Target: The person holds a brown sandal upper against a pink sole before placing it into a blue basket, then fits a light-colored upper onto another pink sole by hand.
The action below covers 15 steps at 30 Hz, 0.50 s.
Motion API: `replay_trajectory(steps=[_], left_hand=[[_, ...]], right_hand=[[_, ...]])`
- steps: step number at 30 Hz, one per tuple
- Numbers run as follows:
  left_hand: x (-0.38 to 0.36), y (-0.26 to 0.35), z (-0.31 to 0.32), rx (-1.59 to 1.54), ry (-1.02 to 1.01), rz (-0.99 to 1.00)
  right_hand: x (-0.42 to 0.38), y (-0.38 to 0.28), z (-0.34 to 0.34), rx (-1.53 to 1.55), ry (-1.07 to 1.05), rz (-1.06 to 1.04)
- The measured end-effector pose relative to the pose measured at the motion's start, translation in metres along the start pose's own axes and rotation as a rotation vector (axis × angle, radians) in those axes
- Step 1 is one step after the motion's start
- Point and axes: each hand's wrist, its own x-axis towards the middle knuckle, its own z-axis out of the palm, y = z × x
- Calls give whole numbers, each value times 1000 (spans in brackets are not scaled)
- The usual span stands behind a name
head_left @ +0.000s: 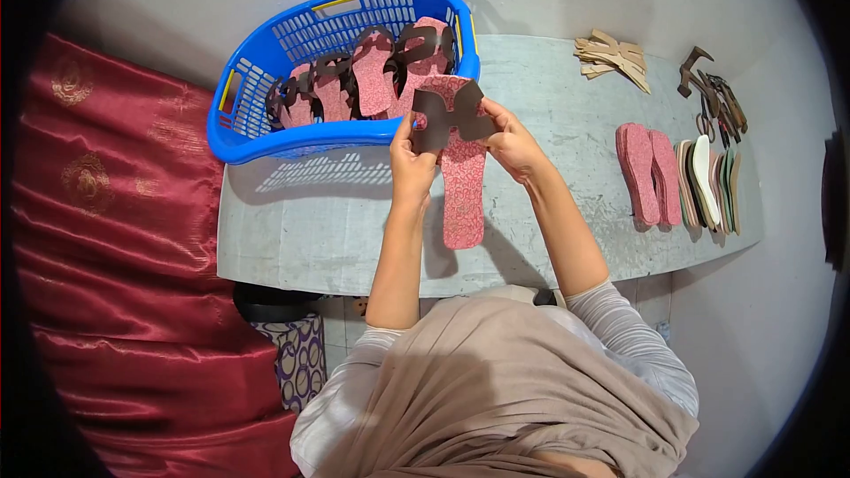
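- Pink patterned sandal (pixel 464 199) with a dark strap (pixel 431 119), held above the grey table (pixel 549 93), just by the blue basket (pixel 310 134).
- Left hand (pixel 413 170) grasps one side of the strap; right hand (pixel 513 143) grasps the other.
- More sandals (pixel 372 80) (also pink with dark straps) lie in the basket.
- Pink soles (pixel 636 179) rest toward the table's right end, beside a row of multicoloured pieces (pixel 704 179).
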Motion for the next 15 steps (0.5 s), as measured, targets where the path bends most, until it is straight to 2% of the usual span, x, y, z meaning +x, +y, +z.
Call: replay_trajectory(steps=[3, 9, 12, 15], left_hand=[[4, 4, -2, -10, 44, -28], [11, -2, -7, -20, -27, -20], [10, -2, -3, -67, 39, -27], [15, -6, -8, -105, 12, -44]], right_hand=[[3, -6, 2, -14, -100, -13], [10, -1, 3, 39, -69, -35], [11, -1, 2, 26, -70, 2], [14, -4, 0, -50, -75, 25]])
